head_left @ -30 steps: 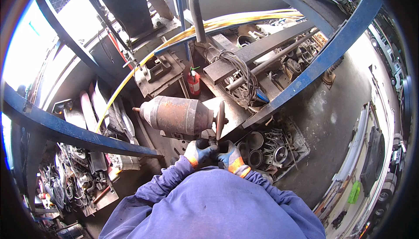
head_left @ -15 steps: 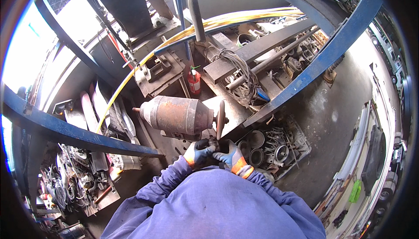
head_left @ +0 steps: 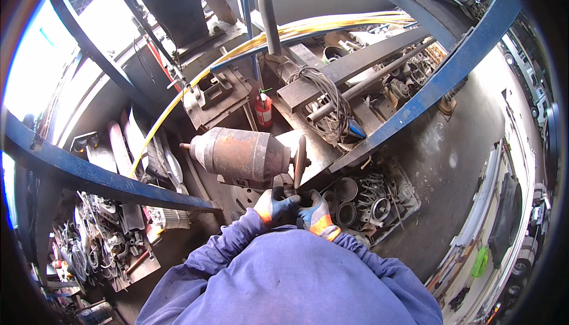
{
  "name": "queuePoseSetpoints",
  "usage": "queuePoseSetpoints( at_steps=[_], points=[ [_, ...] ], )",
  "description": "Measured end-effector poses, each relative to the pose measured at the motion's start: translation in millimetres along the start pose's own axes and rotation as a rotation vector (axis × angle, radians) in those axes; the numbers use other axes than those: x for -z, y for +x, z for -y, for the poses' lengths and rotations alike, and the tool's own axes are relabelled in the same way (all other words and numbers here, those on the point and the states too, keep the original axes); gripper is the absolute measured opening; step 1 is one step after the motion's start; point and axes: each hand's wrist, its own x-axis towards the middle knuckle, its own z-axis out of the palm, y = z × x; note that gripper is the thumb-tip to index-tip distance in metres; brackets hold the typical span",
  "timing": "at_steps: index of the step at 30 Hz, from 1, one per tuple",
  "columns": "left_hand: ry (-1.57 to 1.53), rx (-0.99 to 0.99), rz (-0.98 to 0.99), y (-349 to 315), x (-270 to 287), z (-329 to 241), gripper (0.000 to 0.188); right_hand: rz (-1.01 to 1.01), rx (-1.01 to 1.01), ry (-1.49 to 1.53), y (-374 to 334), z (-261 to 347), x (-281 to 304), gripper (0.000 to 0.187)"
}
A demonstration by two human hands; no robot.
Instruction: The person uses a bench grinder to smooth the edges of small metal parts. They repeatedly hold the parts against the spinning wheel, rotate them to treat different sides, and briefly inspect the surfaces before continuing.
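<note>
A rusty bench grinder (head_left: 240, 154) stands in front of me, its motor body lying level. On the right end of its shaft, a thin brown wheel (head_left: 300, 162) is seen nearly edge-on. Just below that wheel, my gloved left hand (head_left: 274, 204) is closed on a small dark metal part (head_left: 290, 193). My right hand (head_left: 315, 211), in a matching grey, blue and orange glove, is closed at the part's right side. The fingers hide most of the part, so its exact kind cannot be told.
A crate of metal rings and scrap (head_left: 370, 200) sits right of my hands. A blue beam (head_left: 112, 179) crosses at left above piled scrap (head_left: 98, 236). Beyond the grinder are a red fire extinguisher (head_left: 263, 110), coiled cable (head_left: 332, 105) and a steel channel (head_left: 349, 67).
Both hands have shifted slightly, and the left glove has turned a little around the part. They stay close below the wheel. The grinder has not moved.
</note>
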Motion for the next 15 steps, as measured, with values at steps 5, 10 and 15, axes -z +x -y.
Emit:
queuePoseSetpoints(
  at_steps=[5, 10, 15],
  points=[
    [-0.054, 0.014, -0.001, -5, 1, -10, 0.037, 0.047, 0.018, 0.074, -1, -2, -2, 0.039],
    [-0.042, 0.093, 0.023, -14, 0, -31, 0.034, 0.023, 0.001, 0.031, -2, 1, -2, 0.038],
    [-0.135, 0.041, 0.094, -15, 2, -20, 0.031, -0.017, 0.150, -0.178, -6, 10, 3, 0.038]
  ],
)
